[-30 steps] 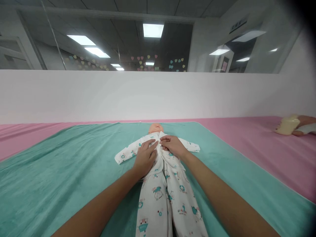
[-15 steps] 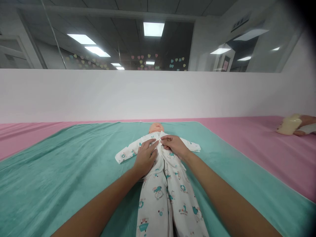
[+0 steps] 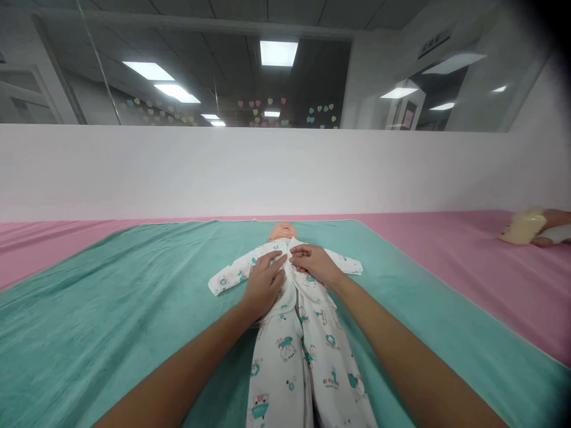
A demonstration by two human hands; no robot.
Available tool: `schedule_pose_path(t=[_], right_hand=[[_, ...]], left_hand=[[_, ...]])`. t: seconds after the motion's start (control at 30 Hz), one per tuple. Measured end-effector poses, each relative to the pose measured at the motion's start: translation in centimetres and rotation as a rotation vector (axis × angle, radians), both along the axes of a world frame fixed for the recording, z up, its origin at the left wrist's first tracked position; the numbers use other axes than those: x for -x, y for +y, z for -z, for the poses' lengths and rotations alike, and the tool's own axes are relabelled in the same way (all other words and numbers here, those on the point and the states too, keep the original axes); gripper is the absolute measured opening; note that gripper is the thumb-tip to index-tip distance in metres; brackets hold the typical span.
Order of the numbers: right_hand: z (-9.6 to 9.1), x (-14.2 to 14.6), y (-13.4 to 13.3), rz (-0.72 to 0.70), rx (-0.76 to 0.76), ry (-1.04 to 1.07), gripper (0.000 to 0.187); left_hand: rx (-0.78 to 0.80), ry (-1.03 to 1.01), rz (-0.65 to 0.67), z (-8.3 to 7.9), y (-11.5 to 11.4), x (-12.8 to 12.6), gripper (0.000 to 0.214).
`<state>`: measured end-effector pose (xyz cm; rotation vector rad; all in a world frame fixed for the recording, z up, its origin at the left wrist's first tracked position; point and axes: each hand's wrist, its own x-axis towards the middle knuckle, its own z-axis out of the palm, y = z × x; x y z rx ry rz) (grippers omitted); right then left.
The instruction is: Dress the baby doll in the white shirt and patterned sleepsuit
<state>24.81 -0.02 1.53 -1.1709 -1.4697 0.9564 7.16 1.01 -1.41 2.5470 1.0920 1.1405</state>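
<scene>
On a green sheet, a doll lies on its back, its head toward the white wall and its legs toward the camera. It wears a white printed jacket, both sleeves stretched out to the sides, and matching trousers that run out of view at the bottom edge. The left hand rests on the left half of the jacket front, released, its fingers extended toward the middle. The right hand sits just beside it, across the jacket's front opening, with thumb and fingers bent together near the upper chest; whether cloth is pinched between them cannot be told. Pink cloth shows beyond the green sheet and to both sides. At the far right, well apart from the doll, a pale yellow item lies on the pink cloth, touching something partly cut off. Above the wall, a window shows bright ceiling lights and small heart shapes.
</scene>
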Motion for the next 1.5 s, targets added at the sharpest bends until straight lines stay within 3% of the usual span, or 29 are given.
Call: schedule_pose_path(t=[0.43, 0.8, 1.5], right_hand=[[0.29, 0.40, -0.26, -0.015, -0.061, -0.039, 0.032], [0.38, 0.86, -0.63, 0.106, -0.198, -0.297, 0.025], [0.07, 1.04, -0.98, 0.120, -0.263, -0.437, 0.019]], left_hand=[[-0.033, 0.006, 0.001, -0.11, -0.05, 0.03, 0.040], [-0.066, 0.005, 0.007, -0.61, -0.49, 0.02, 0.039], [-0.052, -0.056, -0.016, -0.28, -0.35, -0.10, 0.037]])
